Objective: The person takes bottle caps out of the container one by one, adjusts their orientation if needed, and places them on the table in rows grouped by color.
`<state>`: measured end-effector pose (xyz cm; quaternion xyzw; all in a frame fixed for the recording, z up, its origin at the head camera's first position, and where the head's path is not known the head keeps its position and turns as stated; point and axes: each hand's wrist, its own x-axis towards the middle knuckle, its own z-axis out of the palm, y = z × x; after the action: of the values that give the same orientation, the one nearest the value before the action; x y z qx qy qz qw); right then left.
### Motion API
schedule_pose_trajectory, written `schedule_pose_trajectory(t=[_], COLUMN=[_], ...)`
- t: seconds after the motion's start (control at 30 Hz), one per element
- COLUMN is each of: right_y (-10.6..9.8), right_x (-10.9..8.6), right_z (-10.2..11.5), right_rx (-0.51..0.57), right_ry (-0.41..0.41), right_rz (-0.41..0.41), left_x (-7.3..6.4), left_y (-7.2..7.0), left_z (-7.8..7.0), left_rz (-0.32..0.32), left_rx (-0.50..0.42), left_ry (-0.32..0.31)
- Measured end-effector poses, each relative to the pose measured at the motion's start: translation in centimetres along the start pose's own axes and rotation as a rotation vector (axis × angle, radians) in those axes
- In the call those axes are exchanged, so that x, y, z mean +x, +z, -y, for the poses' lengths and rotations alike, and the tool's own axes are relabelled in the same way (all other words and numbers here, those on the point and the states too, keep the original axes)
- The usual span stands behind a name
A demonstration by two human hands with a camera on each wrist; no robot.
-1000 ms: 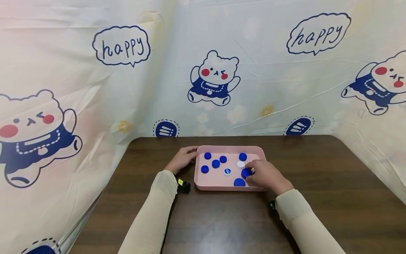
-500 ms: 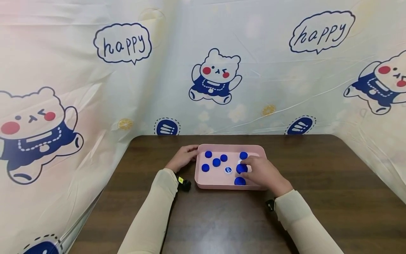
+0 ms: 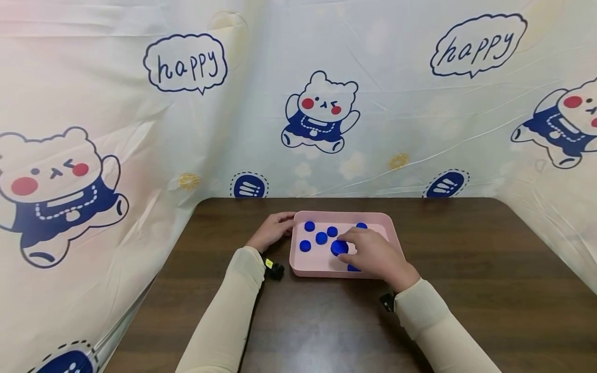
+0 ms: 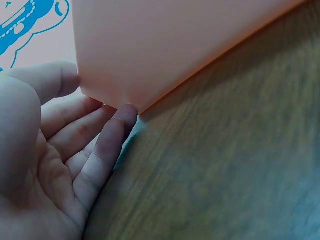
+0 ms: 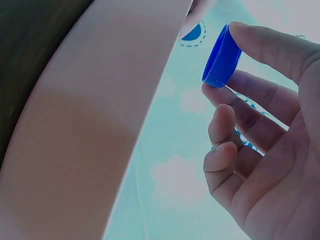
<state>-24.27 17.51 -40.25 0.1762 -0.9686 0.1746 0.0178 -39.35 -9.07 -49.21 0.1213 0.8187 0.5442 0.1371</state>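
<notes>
A pink rectangular tray (image 3: 300, 272) rests on the table with several blue bottle caps in it, among them one cap (image 3: 310, 226) by the far left corner. Above the tray floor my right hand (image 3: 375, 254) pinches a larger blue bottle cap (image 5: 222, 57) between thumb and fingertips. In the right wrist view that cap is tilted on its edge, with its ribbed side showing, while the other fingers curl loosely below. My left hand (image 3: 270, 231) lies at the tray's left end. Its fingertips and thumb touch the outer wall (image 4: 150, 45) near a corner.
Brown wood table (image 3: 326, 321) extends on all sides of the tray. Behind it hangs a curtain (image 3: 261, 103) printed with bears. Partly hidden by my right hand are a blue cap (image 3: 361, 225) at the back and another (image 3: 353, 268) at the front.
My right hand has lifted the large blue cap from the tray's right part and carried it left, now covering the white-and-blue disc and white disc. My left hand stays at the tray.
</notes>
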Motion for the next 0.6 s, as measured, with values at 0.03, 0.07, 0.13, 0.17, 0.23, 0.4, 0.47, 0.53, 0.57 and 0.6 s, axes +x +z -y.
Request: schedule_pose_trajectory(t=[0.03,0.07,0.13,0.17,0.23,0.4,0.47,0.53,0.57,0.6], right_y=[0.0,0.1,0.2,0.3,0.4,0.8,0.9,1.1,1.1,1.2], right_x=[0.0,-0.1,-0.1,-0.1,-0.1,0.0,0.0,0.0,0.0,-0.1], right_z=[0.3,0.6,1.2,1.5,2.1,3.2,3.6,4.1,4.3,4.5], right_rx=[0.003,0.007,0.006,0.006,0.003,-0.015,-0.023,-0.029,-0.03,-0.034], right_ry=[0.001,0.0,-0.013,-0.023,-0.045,-0.075,-0.081,-0.102,-0.117,-0.135], right_rz=[0.003,0.007,0.014,0.014,0.014,0.036,0.048,0.057,0.058,0.055], left_x=[0.0,0.0,0.1,0.1,0.1,0.1,0.1,0.0,0.0,0.0], left_y=[0.0,0.0,0.1,0.1,0.0,0.0,0.0,0.0,0.0,0.0], left_z=[0.0,0.0,0.0,-0.1,-0.2,-0.2,-0.1,0.0,0.0,0.0], left_rz=[0.001,0.003,0.003,0.001,-0.001,0.003,0.004,0.004,0.004,0.003], left_rx=[-0.001,-0.002,-0.003,-0.004,-0.007,-0.011,-0.012,-0.009,-0.009,-0.008], left_ry=[0.003,0.007,0.015,0.017,0.025,0.037,0.034,0.028,0.029,0.03])
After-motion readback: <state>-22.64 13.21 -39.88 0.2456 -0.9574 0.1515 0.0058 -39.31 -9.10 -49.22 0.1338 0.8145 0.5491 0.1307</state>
